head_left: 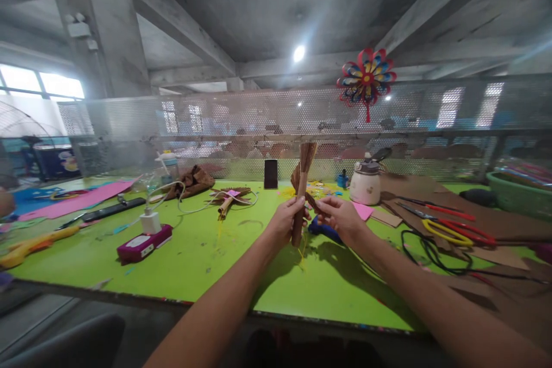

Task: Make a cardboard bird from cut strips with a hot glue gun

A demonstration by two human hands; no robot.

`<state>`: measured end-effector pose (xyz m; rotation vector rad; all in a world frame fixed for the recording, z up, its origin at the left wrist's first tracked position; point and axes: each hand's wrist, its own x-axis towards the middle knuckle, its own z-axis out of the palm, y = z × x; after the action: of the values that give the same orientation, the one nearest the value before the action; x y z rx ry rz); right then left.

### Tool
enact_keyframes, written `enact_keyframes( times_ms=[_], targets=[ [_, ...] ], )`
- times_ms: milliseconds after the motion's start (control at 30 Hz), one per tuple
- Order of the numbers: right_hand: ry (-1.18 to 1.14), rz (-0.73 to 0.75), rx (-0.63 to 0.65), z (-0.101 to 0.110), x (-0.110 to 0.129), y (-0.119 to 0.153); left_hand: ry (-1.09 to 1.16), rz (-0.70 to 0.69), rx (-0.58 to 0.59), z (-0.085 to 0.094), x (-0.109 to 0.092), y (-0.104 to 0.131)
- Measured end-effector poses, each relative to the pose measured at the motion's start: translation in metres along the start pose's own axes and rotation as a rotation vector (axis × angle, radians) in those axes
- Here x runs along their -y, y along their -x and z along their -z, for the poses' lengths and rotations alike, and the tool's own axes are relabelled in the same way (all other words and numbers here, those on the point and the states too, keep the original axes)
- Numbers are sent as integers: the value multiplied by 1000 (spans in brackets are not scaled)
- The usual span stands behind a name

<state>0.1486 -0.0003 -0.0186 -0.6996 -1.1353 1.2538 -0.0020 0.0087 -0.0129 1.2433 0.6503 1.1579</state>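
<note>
Left hand (285,218) grips brown paper roll (298,224), right hand (340,215) pinches pleated paper (311,203); keep roll steady, tension light

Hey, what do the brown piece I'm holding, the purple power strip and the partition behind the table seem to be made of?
Brown piece: probably matte paper or thin card, judging by its folds and rolled stem. Power strip: likely hard plastic, given its smooth, moulded-looking casing. Partition: perforated sheet, perhaps metal, greyish with small holes.
</note>
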Motion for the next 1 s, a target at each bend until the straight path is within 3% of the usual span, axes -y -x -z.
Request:
enact_keyframes(
  times_ms=[433, 633, 1000],
  targets=[
    [92, 27, 4, -9, -7, 5, 59, -17, 53, -3, 6, -1],
    [426, 308, -102, -6, -8, 0, 62, 3, 14, 0, 6, -3],
    [802, 634, -38, -9, -12, 4, 128, 1, 26, 0, 7, -4]
  ],
)
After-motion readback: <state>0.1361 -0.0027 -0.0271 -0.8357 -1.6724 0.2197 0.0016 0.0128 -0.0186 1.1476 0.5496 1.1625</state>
